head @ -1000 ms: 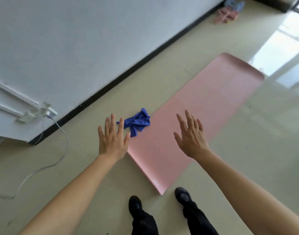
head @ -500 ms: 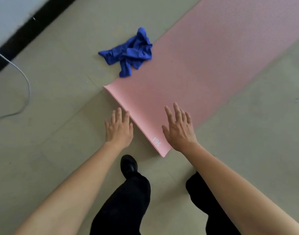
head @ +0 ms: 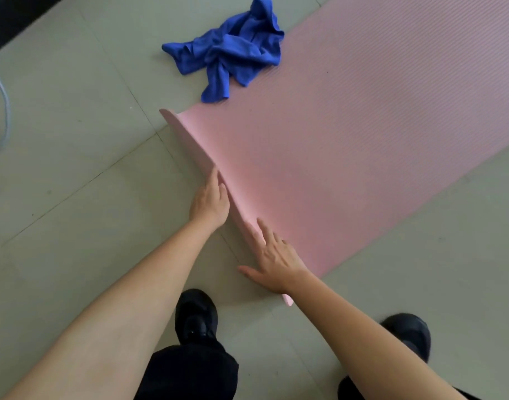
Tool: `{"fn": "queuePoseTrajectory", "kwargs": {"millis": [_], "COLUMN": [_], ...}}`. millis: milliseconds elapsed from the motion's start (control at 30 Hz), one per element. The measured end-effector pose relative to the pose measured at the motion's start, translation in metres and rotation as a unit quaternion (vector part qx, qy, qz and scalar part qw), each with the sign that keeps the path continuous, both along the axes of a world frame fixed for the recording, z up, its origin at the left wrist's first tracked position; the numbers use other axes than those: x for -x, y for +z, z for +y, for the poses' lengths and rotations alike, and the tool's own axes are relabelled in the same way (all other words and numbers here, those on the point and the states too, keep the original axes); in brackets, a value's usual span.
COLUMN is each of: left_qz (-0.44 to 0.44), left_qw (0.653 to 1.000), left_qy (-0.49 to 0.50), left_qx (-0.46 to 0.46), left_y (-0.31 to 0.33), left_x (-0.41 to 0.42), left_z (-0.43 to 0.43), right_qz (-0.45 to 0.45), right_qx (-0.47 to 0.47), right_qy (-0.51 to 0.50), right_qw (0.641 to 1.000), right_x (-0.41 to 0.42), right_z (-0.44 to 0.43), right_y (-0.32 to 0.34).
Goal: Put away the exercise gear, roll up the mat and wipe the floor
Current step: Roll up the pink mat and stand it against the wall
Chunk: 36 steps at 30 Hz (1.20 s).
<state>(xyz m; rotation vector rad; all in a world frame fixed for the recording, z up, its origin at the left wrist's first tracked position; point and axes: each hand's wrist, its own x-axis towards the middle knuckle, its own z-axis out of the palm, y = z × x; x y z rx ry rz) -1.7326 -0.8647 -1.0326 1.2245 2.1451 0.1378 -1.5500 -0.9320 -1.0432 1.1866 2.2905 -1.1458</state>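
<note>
Mat (head: pixel 348 145) edge now lifted, left hand (head: pixel 210 202) fingers straight against it, right hand (head: pixel 276 265) fingers spread atop

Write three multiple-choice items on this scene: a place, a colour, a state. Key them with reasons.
1. Where does the blue cloth lie? A) on a chair B) across the mat's edge, partly on the floor C) on a hook
2. The mat's colour? A) pink B) green C) black
3. The mat's near end is: A) flat B) fully rolled C) lifted
Key: 1 B, it straddles the mat's edge; 2 A, pink throughout; 3 C, left hand and right hand hold it up off the floor.
</note>
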Motion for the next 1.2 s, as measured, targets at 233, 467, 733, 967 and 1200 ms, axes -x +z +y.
{"fn": "queuePoseTrajectory", "kwargs": {"millis": [233, 467, 733, 967, 1200], "left_qz": [-0.005, 0.038, 0.186, 0.311, 0.240], "left_qw": [0.988, 0.966, 0.873, 0.804, 0.827], "left_qy": [-0.124, -0.225, -0.450, -0.504, -0.504], "left_qx": [-0.094, -0.123, 0.017, -0.039, 0.068], "left_y": [-0.053, -0.075, -0.046, -0.055, -0.019], "left_x": [0.003, 0.008, -0.016, -0.036, -0.059], "left_z": [0.041, 0.076, 0.093, 0.105, 0.144], "right_qz": [-0.055, -0.103, -0.098, -0.136, -0.069], "right_qx": [-0.048, -0.096, -0.014, 0.020, 0.047], "right_qy": [-0.132, -0.084, -0.237, -0.298, -0.237], "right_qw": [0.989, 0.987, 0.966, 0.944, 0.968], "right_x": [-0.028, -0.002, -0.034, -0.083, -0.081], "right_z": [0.053, 0.083, 0.092, 0.110, 0.100], "right_y": [-0.060, -0.051, -0.041, -0.028, -0.027]}}
